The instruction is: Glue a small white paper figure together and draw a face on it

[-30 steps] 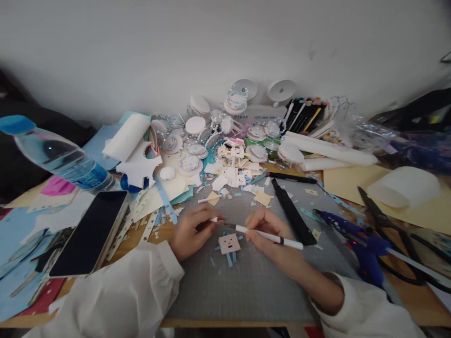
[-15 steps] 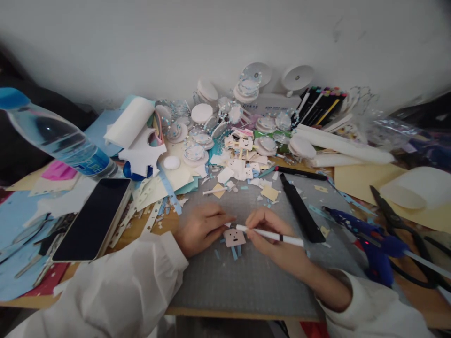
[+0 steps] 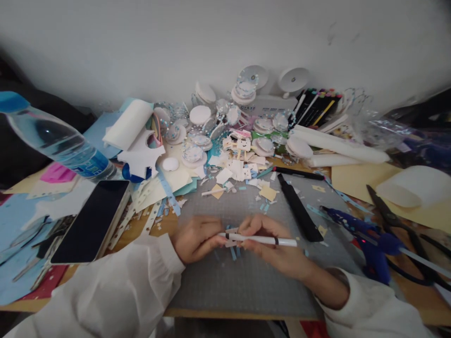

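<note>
A: Where's your pen point(image 3: 259, 240) right now?

B: Lying almost level across the grey mat point(image 3: 243, 281), held between your two hands. Your right hand point(image 3: 271, 244) is closed around its barrel, fingers curled over the top. Your left hand point(image 3: 197, 237) pinches the end by the tip, fingers drawn together.

A: And the little paper square?

B: Mostly hidden under the pen and your fingers; only a pale corner point(image 3: 230, 243) shows, with blue strips point(image 3: 234, 253) poking out beneath it on the mat.

A: What's around you?

B: A black tool point(image 3: 298, 209) lies slantwise on the mat just beyond your right hand. The blue glue gun point(image 3: 362, 234) sits further right (a small red light shows on it), with black scissors point(image 3: 398, 225) beside it. To your left, well apart from your hands, a phone point(image 3: 89, 220) lies face up, and a water bottle point(image 3: 56, 143) leans behind it. Paper scraps point(image 3: 239, 169) are heaped at the mat's far edge, markers point(image 3: 315, 105) against the wall.
</note>
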### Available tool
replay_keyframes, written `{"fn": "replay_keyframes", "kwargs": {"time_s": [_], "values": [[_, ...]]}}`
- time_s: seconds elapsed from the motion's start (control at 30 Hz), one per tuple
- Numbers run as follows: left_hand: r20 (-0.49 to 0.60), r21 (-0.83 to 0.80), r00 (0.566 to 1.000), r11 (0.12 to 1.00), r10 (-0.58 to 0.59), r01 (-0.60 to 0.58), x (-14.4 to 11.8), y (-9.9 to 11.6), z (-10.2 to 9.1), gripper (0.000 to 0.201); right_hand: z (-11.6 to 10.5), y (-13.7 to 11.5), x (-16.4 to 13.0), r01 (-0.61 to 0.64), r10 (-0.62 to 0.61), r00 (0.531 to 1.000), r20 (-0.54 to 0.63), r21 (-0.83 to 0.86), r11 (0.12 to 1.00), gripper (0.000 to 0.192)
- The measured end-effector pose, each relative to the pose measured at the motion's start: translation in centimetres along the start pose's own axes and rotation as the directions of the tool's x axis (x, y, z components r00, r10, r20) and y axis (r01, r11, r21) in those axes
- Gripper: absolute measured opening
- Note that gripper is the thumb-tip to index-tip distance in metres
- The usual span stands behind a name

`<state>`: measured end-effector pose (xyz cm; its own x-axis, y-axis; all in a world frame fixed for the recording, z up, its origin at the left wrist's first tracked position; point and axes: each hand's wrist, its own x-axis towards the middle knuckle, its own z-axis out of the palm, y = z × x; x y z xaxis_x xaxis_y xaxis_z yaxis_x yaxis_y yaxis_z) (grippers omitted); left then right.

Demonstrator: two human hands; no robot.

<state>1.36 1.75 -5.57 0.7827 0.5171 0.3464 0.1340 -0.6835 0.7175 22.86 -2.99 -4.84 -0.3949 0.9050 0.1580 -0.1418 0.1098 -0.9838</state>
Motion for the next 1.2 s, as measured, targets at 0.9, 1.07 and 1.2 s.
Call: {"fn": "replay_keyframes", "kwargs": {"time_s": [0.9,1.07,1.2], "values": [[-0.018,0.467,0.960,0.846,-0.281,0.256,0.5,1.8,-0.2,0.028,-1.2,0.2,1.6,-0.074,-0.157,0.797,-0.583,-0.353,0.933,0.011],[-0.157,0.479,0.972,0.847,-0.176,0.231,0.6,1.2,-1.7,0.028,-0.6,0.6,1.4,-0.081,-0.133,0.829,-0.543,-0.352,0.932,0.011],[-0.305,0.504,0.950,0.836,-0.062,0.216,1.3,0.9,-4.0,0.028,-0.1,0.7,0.9,-0.110,-0.097,0.850,-0.518,-0.354,0.929,0.009]]}}
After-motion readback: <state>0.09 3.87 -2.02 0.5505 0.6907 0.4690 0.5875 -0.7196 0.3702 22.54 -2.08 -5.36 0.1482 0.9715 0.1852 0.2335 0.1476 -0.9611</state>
